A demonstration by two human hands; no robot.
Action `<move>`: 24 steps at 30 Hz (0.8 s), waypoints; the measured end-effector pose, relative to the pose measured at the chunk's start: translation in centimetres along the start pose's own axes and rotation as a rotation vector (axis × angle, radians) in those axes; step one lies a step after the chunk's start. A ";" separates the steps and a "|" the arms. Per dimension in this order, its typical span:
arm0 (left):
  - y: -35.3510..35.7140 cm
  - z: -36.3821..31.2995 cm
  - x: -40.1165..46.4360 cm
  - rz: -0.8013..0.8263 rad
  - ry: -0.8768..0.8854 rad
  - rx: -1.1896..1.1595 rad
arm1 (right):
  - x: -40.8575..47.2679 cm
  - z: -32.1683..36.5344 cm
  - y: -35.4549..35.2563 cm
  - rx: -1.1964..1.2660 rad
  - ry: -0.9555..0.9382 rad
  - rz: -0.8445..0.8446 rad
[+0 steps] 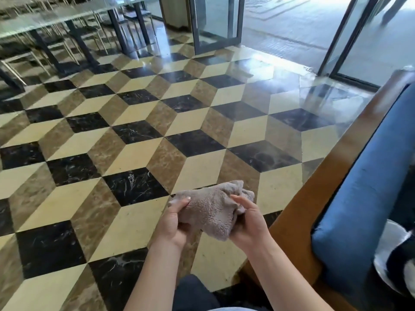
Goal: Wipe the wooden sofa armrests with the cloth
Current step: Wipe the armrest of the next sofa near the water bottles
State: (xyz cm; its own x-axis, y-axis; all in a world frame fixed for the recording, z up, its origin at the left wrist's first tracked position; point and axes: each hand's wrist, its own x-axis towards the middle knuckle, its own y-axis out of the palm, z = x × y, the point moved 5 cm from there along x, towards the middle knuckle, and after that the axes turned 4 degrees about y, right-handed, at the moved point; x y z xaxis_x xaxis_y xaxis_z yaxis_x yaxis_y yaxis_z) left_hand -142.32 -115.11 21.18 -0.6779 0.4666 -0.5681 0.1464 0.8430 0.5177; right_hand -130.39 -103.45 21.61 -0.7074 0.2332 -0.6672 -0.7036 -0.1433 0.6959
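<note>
A bunched grey-brown terry cloth (211,207) hangs over the tiled floor, held between both hands. My left hand (174,221) grips its left side with the thumb on top. My right hand (247,223) clasps its right end from below. The wooden sofa armrest (332,176) runs diagonally along the right side, from near my right forearm up to the far right. Both hands are left of it and do not touch it. A blue cushion (368,176) lies against its inner side.
A glossy cube-patterned marble floor (134,131) fills the middle. Glass-topped tables with dark legs and chairs (67,41) stand at the back left. Glass doors in dark frames (215,25) open at the back. A black-and-white object (397,261) lies on the sofa.
</note>
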 end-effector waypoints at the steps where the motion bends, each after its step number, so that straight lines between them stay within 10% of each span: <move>1: 0.5 -0.7 1.1 -0.009 -0.018 -0.031 | 0.9 0.6 0.7 0.031 -0.017 -0.010; 9: 4.0 -1.0 8.0 0.061 -0.538 -0.192 | 7.7 3.5 8.2 0.104 -0.136 -0.056; 24: 29.6 -3.9 22.3 0.389 -0.587 0.271 | 15.9 22.4 7.0 0.277 -0.678 -0.196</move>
State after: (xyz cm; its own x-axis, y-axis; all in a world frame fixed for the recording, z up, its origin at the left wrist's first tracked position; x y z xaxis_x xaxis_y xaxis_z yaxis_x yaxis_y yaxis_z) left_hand -155.89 -80.77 26.35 -0.0564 0.7464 -0.6631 0.5202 0.5888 0.6186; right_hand -145.04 -79.18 21.82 -0.3120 0.7826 -0.5387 -0.7066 0.1879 0.6822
